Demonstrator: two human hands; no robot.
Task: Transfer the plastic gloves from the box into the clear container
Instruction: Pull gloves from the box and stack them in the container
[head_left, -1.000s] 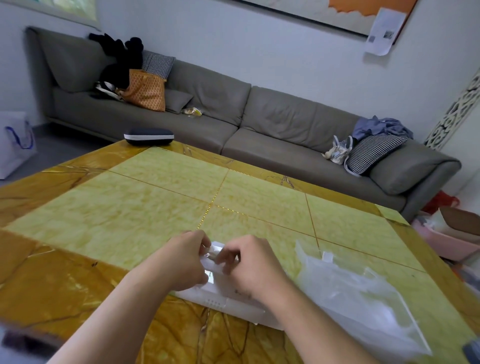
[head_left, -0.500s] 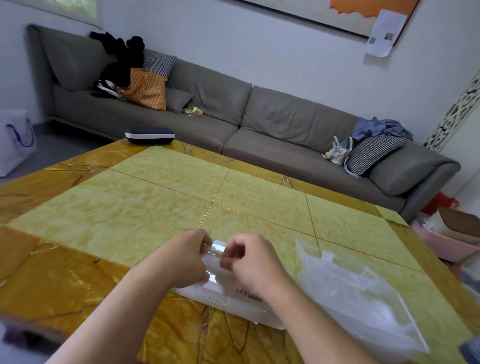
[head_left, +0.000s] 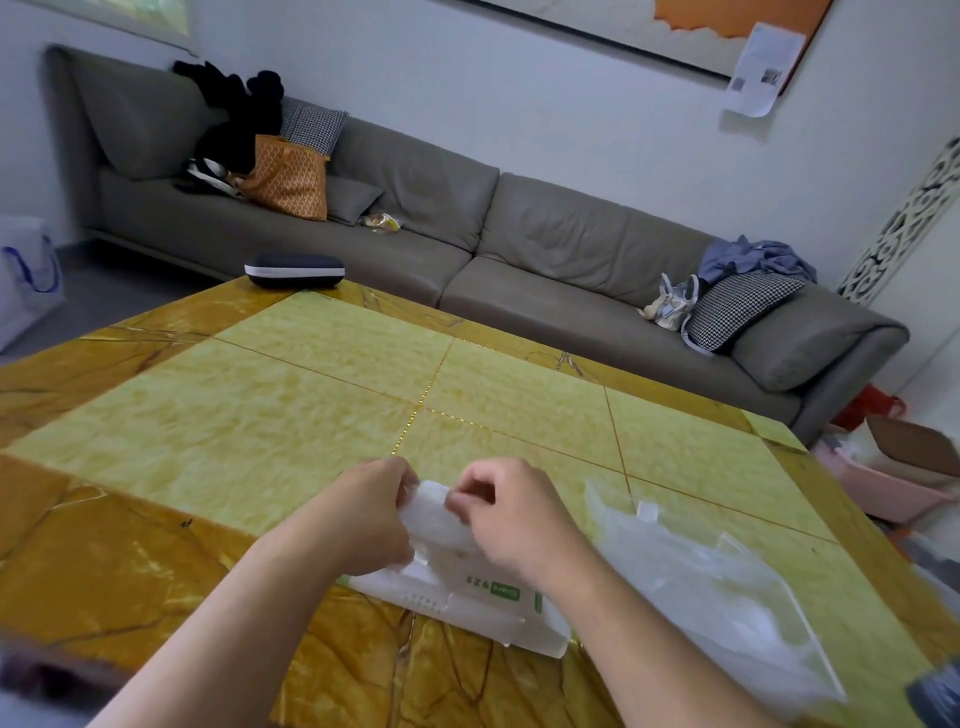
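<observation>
Both hands meet over the white box (head_left: 467, 608) on the yellow table (head_left: 260, 431): left hand (head_left: 371, 514) curls its fingers around the plastic gloves (head_left: 434, 512), right hand (head_left: 511, 512) pinches them too; the clear container (head_left: 727, 597) lies just right of the box

Open desk (head_left: 322, 415) stretches ahead and left of the box (head_left: 467, 603), broken only by a dark case (head_left: 294, 270) at the far edge; the clear container (head_left: 727, 597) blocks the right side, just beside the box.
</observation>
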